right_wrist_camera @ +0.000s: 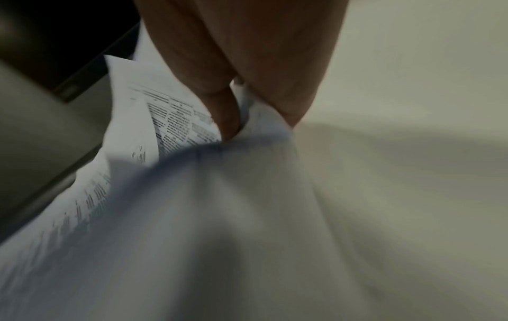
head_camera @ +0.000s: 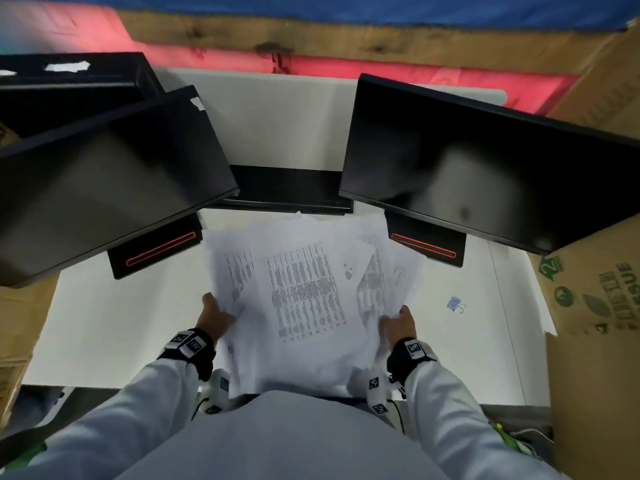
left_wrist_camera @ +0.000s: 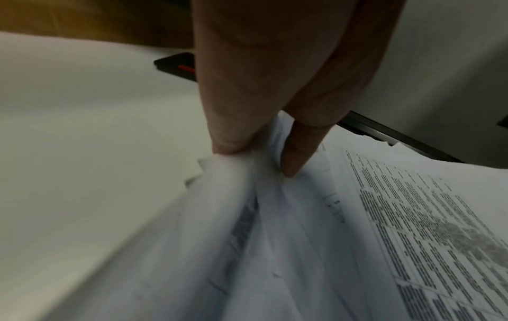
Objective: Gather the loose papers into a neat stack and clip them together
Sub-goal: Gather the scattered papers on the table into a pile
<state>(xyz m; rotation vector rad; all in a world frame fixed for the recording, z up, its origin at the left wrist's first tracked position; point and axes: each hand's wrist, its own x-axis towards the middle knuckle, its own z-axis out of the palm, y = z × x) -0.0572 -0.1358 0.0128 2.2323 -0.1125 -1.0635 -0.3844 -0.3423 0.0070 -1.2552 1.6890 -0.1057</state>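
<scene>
A: Head view first. What do you see?

B: The papers (head_camera: pixel 304 299) are a messy fanned bundle, sheets skewed, in front of the person over the white table (head_camera: pixel 104 323). The left hand (head_camera: pixel 214 318) grasps the bundle's edge at 9 o'clock, the right hand (head_camera: pixel 398 323) at 3 o'clock. A binder clip (head_camera: pixel 455 304) lies on the table alone, further out at 3 o'clock, apart from the sheets. Two dark monitors (head_camera: pixel 485 161) stand at 10 and 2 o'clock.

A: And the left wrist view?

B: It shows the grip, which the head view cannot: thumb and fingers (left_wrist_camera: pixel 228 121) pinch the crumpled edge of several sheets. No clip in sight here.

A: The right wrist?

B: Blurred, but a finger and thumb (right_wrist_camera: pixel 228 113) pinch the paper edge too, printed text showing at 9 o'clock.
</scene>
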